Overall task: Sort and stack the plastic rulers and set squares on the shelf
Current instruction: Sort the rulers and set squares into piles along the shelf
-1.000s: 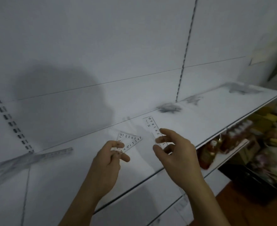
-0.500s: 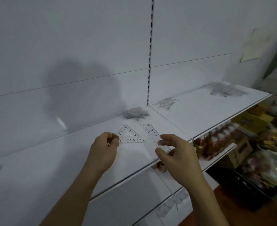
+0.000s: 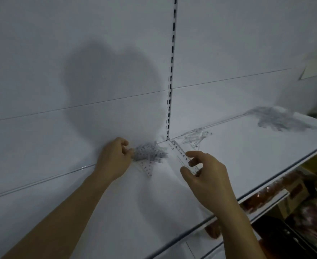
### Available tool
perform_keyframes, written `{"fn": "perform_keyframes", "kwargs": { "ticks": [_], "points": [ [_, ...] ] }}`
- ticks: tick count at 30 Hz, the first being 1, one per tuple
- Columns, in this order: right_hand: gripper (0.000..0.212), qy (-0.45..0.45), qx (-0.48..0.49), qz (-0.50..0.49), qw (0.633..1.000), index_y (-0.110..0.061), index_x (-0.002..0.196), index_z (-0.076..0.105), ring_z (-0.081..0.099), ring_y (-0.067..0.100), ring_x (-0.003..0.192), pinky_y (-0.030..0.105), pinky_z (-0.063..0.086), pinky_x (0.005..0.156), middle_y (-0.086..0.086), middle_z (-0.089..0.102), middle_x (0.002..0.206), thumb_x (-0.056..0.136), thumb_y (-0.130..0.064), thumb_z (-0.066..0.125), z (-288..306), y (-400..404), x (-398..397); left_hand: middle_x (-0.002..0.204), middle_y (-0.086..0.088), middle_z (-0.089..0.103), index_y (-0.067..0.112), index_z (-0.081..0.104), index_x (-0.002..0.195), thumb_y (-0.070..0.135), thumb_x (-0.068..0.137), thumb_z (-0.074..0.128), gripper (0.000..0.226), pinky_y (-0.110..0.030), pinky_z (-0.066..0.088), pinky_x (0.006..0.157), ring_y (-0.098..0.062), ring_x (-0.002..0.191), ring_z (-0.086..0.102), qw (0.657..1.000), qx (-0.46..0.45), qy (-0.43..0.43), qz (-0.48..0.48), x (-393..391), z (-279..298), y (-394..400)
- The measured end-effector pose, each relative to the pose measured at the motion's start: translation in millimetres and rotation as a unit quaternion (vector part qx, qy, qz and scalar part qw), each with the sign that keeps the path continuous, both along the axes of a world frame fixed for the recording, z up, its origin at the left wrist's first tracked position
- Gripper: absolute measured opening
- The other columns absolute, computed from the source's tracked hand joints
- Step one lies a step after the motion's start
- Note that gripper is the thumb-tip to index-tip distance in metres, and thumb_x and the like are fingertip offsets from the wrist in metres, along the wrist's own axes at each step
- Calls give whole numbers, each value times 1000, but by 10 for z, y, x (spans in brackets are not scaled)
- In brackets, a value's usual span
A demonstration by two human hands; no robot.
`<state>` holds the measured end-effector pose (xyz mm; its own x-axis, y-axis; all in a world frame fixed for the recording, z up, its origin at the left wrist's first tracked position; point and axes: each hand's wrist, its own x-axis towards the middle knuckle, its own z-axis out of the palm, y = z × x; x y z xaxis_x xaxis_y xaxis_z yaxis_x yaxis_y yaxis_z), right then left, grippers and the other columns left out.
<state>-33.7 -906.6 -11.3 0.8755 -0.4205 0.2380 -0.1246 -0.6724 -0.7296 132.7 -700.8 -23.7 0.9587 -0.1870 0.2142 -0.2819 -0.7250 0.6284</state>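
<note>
My right hand (image 3: 203, 173) pinches the near end of a clear plastic ruler (image 3: 180, 153), which points away toward the back wall above the white shelf (image 3: 238, 165). My left hand (image 3: 114, 158) holds a clear set square (image 3: 147, 168) by one corner, right at a messy pile of clear set squares (image 3: 150, 152) by the wall. A second loose pile of clear rulers and squares (image 3: 195, 137) lies just right of the slotted upright. A third, larger pile (image 3: 279, 119) lies far right on the shelf.
A slotted upright (image 3: 171, 71) runs up the white back wall. Below the shelf's front edge, at the right, lower shelves hold bottles (image 3: 271, 195) and packaged goods (image 3: 312, 217). A paper sheet (image 3: 316, 66) hangs on the wall at far right.
Both hands have reached farther in toward the back wall. The left hand has carried its set square onto the pile there, and the right hand has brought the ruler toward the upright.
</note>
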Motion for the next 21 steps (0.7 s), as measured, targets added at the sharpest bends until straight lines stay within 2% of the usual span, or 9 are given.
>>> {"fn": "perform_keyframes", "kwargs": {
  "ticks": [3,7,11,14,17,21],
  "points": [
    [52,9,-4,25,1000,-28,135,57,58,10,84,6,37,66,-9,55,110,85,-21,69,-38,-55,247,101,3,66,16,59,120,34,95,61,31,-30,48,78,-16,88,60,995,70,-68,0,53,47,88],
    [59,25,-2,70,997,-31,137,55,57,11,84,6,38,65,-9,49,108,83,-13,67,-45,-124,504,99,8,65,20,59,120,36,95,59,29,-33,51,78,-14,88,61,992,94,-79,-22,80,200,58],
    [55,18,-5,85,996,-31,135,58,59,4,79,7,43,68,-12,57,104,84,-13,70,-51,-279,682,101,9,64,22,59,117,32,96,57,23,-31,49,76,-13,91,59,988,96,-103,-59,90,327,-200],
    [53,7,6,76,997,-30,135,58,59,-2,78,2,41,68,-17,61,101,85,-15,71,-59,-476,740,103,9,63,23,59,117,32,96,56,23,-26,45,76,-11,92,57,984,104,-117,-85,107,364,-504],
    [51,-13,-4,56,998,-28,134,60,59,0,77,0,40,72,-13,57,107,85,-15,72,-39,-775,735,104,9,62,23,60,116,31,96,56,22,-24,41,76,-11,93,56,981,109,-121,-107,130,366,-877],
    [49,-24,5,7,1000,-29,132,62,61,3,73,2,42,66,-8,52,106,86,-19,72,-32,-1358,663,103,9,62,24,59,114,32,95,57,21,-26,43,78,-13,95,56,972,124,-126,-153,184,331,-1488]
  ]
}}
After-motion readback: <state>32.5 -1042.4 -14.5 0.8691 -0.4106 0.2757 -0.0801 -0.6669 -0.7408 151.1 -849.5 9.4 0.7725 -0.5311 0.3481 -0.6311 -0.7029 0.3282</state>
